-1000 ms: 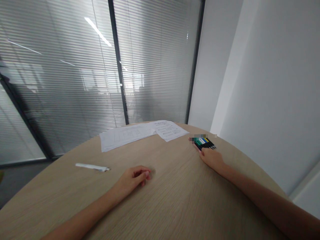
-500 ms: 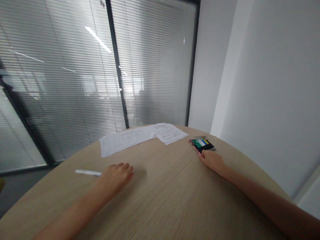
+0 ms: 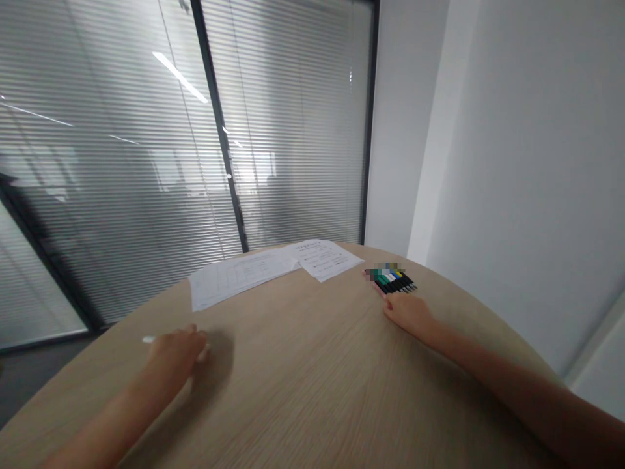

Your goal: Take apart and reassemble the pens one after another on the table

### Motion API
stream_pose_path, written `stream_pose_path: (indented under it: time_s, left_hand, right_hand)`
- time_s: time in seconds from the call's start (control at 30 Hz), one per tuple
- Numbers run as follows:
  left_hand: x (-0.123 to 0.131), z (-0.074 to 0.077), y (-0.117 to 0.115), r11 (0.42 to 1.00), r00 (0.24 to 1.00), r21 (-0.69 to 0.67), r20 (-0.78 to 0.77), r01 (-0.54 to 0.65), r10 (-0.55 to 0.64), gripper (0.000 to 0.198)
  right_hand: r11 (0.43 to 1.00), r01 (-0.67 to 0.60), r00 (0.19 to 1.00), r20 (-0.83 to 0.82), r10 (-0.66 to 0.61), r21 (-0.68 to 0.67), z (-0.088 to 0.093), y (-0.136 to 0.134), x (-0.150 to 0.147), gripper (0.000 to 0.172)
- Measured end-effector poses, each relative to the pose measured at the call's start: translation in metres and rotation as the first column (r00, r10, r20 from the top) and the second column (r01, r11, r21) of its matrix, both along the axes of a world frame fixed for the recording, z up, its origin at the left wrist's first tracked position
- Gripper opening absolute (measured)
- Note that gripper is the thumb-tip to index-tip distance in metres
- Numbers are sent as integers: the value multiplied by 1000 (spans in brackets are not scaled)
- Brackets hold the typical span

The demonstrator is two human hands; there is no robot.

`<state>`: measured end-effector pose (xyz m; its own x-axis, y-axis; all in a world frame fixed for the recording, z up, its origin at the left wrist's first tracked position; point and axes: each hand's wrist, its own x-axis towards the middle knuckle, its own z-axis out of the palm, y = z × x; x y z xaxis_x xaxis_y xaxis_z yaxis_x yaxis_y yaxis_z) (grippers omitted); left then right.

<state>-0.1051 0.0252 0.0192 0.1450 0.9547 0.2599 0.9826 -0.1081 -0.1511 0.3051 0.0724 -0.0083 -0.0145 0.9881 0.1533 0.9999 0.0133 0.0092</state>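
On the right, my right hand [image 3: 407, 311] rests on the table with its fingers curled at the near end of a slim pink pen [image 3: 380, 289]. This pen lies along the left side of a row of pens [image 3: 395, 282] with black, green, white, blue and yellow parts. My left hand [image 3: 178, 348] hangs just above the table, casting a shadow to its right, its fingers bent and blurred. Beneath or behind it lies a white pen [image 3: 148, 339], mostly hidden, only its left end showing clearly. Whether the left fingers touch this pen I cannot tell.
Printed sheets of paper [image 3: 244, 277] overlap near the far edge of the round wooden table [image 3: 303, 378]. Beyond it stands a glass partition with blinds [image 3: 303, 130]. A white wall [image 3: 527, 163] rises on the right.
My left hand has moved left, now covering most of the white pen. My right hand stays by the pens. The whole view has shifted slightly.
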Motion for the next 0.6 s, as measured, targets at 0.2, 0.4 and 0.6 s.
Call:
stream_pose_path:
  time_s: [0.2,0.4,0.6]
  left_hand:
    - [15,-11,9,1000,966,6,-258,0,2,29]
    - [39,16,1,978,981,73,-37,194,-192,26]
    - [71,33,-15,928,669,273,643,254,-373,11]
  right_hand:
    - [1000,-9,1000,10,9,-8,2,-4,-4,27]
    - [1000,-26,999,23,26,-12,3,-6,-7,27]
    - [999,-45,998,32,45,-1,1,-9,-10,27]
